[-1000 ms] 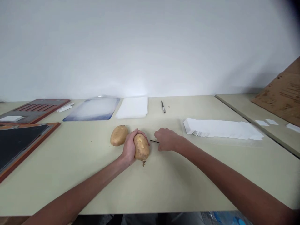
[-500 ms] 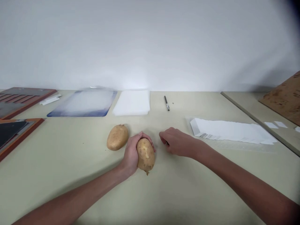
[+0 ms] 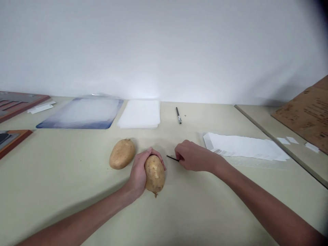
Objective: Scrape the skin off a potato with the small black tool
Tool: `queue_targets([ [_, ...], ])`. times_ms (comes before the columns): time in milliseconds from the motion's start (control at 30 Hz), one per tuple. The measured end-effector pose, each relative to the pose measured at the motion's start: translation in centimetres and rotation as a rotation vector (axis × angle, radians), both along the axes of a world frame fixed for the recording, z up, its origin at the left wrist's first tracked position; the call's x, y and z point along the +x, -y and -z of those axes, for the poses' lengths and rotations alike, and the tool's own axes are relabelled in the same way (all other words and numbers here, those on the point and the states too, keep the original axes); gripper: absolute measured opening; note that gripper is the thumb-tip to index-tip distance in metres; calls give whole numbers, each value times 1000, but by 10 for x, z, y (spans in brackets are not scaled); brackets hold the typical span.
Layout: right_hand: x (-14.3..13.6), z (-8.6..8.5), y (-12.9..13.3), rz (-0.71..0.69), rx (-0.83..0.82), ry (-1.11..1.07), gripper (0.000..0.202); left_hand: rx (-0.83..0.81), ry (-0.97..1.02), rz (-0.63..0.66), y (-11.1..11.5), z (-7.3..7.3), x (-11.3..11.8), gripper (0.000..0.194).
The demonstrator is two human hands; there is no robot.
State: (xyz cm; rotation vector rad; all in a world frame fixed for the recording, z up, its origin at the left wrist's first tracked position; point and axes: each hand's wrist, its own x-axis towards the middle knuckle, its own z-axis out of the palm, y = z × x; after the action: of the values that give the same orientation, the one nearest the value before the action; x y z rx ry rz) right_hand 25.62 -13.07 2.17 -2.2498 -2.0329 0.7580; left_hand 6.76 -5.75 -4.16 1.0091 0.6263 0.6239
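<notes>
Tan potato lay at table centre, left hand wrapped round its nine o'clock side, pinning it steady. Right hand, at three o'clock, pinched thin dark tool, tip aimed at potato, not touching. Second potato sat at ten o'clock, apart. Pen lay at one o'clock.
</notes>
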Motion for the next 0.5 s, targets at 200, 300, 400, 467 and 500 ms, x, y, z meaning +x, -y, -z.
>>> queue_targets([
  [200,16,8,1,65,52,-223,14,19,-9,1,1,1,-1,43],
  [300,27,16,7,161,99,-426,5,20,-16,-3,2,1,0,43],
  [400,31,28,13,263,132,-708,12,23,-21,-5,2,1,1,44],
  [467,29,37,16,338,180,-889,21,24,-25,0,2,1,2,44],
  [500,26,42,16,374,209,-968,26,25,-29,4,1,1,2,44],
])
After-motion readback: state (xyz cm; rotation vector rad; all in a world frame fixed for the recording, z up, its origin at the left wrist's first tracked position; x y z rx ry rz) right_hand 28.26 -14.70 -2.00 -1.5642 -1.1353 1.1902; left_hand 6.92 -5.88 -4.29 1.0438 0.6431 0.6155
